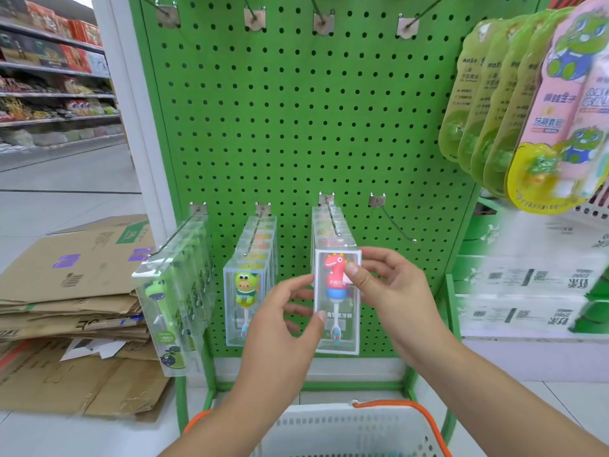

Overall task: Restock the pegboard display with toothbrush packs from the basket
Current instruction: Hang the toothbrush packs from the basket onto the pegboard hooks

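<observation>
Clear plastic toothbrush pack [336, 301] being pinched between left hand [283, 328] and right hand [392, 291] just below the hook [333, 219], possibly missing the tip and dropping toward the basket [346, 430].

Green pegboard [296, 127] w/ clear toothbrush packs [245, 285] on lower hooks [260, 232].

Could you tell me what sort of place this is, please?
Most likely a supermarket aisle: stocked shelves, a green pegboard hung with boxed toothbrush packs, and a shopping basket below.
</observation>
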